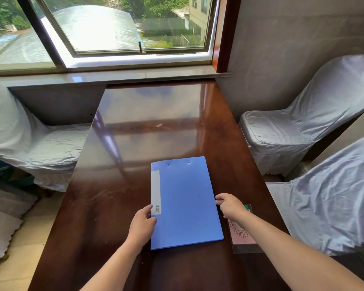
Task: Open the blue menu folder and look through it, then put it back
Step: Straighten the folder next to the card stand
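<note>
The blue menu folder (185, 202) lies closed and flat on the dark glossy wooden table (145, 127), with a white label strip along its left spine. My left hand (142, 224) rests against the folder's lower left edge, thumb on the spine near the label. At the folder's right edge my right hand (231, 206) pinches the cover with its fingertips. The cover still lies flat.
A pink card in a clear stand (243, 234) lies just right of the folder, under my right wrist. Chairs draped in grey cloth stand at the left (29, 139) and the right (298, 127) (332, 198). A window sill (114, 77) runs behind the table.
</note>
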The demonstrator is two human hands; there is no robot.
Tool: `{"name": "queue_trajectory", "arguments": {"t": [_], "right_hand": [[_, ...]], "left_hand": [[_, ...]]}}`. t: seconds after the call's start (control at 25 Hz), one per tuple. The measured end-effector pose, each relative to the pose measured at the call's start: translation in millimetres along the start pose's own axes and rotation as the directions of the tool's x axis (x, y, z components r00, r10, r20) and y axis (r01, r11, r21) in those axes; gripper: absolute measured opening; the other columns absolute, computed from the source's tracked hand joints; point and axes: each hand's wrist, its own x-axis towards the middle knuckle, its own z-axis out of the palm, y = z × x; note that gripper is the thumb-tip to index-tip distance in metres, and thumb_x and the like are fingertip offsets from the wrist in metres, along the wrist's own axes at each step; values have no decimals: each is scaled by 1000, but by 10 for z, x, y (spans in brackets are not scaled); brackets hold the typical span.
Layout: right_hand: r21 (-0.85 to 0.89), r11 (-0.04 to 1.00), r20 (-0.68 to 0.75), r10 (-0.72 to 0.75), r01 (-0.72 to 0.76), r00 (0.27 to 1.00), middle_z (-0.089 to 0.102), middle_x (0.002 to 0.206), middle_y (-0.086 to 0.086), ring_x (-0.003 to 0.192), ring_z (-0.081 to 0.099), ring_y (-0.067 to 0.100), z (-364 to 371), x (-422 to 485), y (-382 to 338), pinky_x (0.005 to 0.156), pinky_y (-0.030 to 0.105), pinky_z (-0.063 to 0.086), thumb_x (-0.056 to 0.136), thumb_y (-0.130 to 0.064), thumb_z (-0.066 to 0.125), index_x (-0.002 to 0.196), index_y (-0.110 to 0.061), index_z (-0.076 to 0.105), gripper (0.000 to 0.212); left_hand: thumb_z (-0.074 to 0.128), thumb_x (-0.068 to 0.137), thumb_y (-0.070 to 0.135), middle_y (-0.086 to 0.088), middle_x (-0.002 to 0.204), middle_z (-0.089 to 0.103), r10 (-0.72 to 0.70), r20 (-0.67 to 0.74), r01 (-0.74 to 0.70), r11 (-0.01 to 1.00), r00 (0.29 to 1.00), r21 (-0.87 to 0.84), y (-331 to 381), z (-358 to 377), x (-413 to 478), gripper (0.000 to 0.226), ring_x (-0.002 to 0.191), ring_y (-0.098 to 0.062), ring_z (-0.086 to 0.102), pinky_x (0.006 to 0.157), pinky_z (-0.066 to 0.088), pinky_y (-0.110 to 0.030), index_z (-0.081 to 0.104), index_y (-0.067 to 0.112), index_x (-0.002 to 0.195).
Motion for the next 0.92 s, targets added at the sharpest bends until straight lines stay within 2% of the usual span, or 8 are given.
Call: {"name": "queue_trajectory", "arguments": {"t": [0.08,0.16,0.2,0.32,0.44,0.64,0.76,0.92], "right_hand": [[-6,1000,12,-4,4,1000,54,147,9,129,54,29,-26,56,-15,102,45,52,99,-5,44,143,-15,48,45],[-26,999,60,-20,22,998,53,148,8,133,51,30,-50,92,-82,104,47,50,95,-4,48,144,-15,48,50],[-42,998,77,-36,40,996,56,145,7,130,53,30,-45,123,-106,103,48,51,93,-5,47,139,-16,52,47],[-116,989,100,-78,89,992,69,123,8,108,65,32,54,398,55,91,52,57,85,-7,39,114,-15,65,39],[-119,989,110,-78,91,991,72,117,12,106,68,34,75,425,152,78,39,57,82,-6,39,111,-9,66,40],[-104,993,70,-44,51,997,71,123,6,115,65,30,-57,59,72,101,47,54,94,-1,43,119,-10,70,38],[-127,991,60,-37,44,998,70,125,0,114,65,26,-64,24,133,99,43,54,96,-4,43,120,-18,71,39],[-127,991,37,-42,46,998,73,113,-1,100,67,22,-64,57,208,89,42,59,94,-11,47,108,-22,74,32]], "left_hand": [[49,77,6,3,128,65,41,-24,-38,994,999,98,82,16,34,58,118,-22,61,94,53,-48,63,46,117],[54,87,8,-3,156,36,29,-3,-27,973,1000,230,175,40,40,64,144,-23,34,111,35,-41,43,28,146],[54,90,12,-2,162,24,30,28,-37,957,999,289,190,63,54,64,147,-21,28,112,32,-38,37,25,151],[55,94,30,5,166,11,70,109,-112,888,992,446,149,137,79,53,142,-17,36,105,41,-35,44,37,145],[56,94,39,8,166,8,62,129,-122,840,990,528,83,172,77,49,144,-19,32,105,45,-37,46,43,142],[55,95,39,5,167,5,109,152,-178,788,982,590,33,229,5,51,147,-20,28,110,42,-39,42,44,144],[54,95,40,5,167,5,131,156,-200,777,979,597,25,273,-52,51,147,-20,29,110,42,-38,42,44,144],[54,95,40,5,167,5,153,161,-220,757,975,615,4,306,-98,51,147,-19,30,109,43,-37,40,45,144]]}}
